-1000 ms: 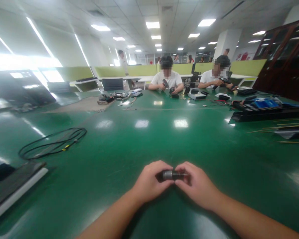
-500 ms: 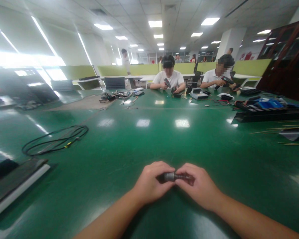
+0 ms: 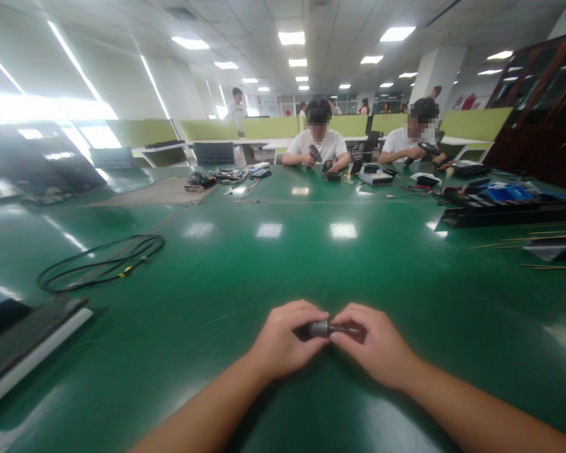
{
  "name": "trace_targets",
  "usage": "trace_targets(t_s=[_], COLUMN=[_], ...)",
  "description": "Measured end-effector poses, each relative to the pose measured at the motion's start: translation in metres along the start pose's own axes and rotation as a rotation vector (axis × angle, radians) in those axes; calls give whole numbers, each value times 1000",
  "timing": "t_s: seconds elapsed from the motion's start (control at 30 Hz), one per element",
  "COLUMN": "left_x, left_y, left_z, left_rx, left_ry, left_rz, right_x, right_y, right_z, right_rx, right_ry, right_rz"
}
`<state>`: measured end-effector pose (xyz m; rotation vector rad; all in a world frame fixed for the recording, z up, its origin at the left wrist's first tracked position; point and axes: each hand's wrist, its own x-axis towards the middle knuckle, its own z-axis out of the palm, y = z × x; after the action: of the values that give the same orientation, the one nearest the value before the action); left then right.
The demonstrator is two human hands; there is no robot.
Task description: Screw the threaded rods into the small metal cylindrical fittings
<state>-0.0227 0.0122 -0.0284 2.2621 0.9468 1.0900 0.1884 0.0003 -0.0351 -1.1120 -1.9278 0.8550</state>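
Observation:
A small dark metal part (image 3: 319, 328), a grey cylinder with a thin ribbed shaft pointing right, lies level between my hands, low in the middle of the head view. My left hand (image 3: 287, 336) is closed around the cylinder, thumb below and fingers above. At the shaft, my right hand (image 3: 375, 343) pinches near where it meets the cylinder; the shaft's far end shows inside the curl of the fingers. Both hands are just above the green table (image 3: 217, 270), fingertips almost touching each other.
A coiled black cable (image 3: 104, 264) lies at the left, behind a dark flat device (image 3: 33, 340). Blue and black parts (image 3: 509, 194) sit at the right. Across the table, two people (image 3: 317, 141) hold dark tools near scattered electronic parts (image 3: 226, 176).
The view has shifted slightly, so the table items appear a little higher and further left. The fingers of my right hand have shifted a little, and more of the shaft shows.

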Motion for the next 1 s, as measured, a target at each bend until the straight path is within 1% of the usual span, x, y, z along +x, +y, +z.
trace_targets(t_s=[0.33,0.5,0.83,1.0], left_x=[0,-1,-1,0], left_y=[-2,-1,-2,-3], left_z=[1,1,1,0], left_rx=[-7,0,12,8], left_ry=[12,6,12,16], left_rz=[29,19,24,42], right_x=[0,0,0,-1], right_y=[0,0,5,3], right_z=[1,1,3,3], right_rx=[-1,-3,24,39], right_ry=[11,31,21,16], right_rz=[4,23,57,70])
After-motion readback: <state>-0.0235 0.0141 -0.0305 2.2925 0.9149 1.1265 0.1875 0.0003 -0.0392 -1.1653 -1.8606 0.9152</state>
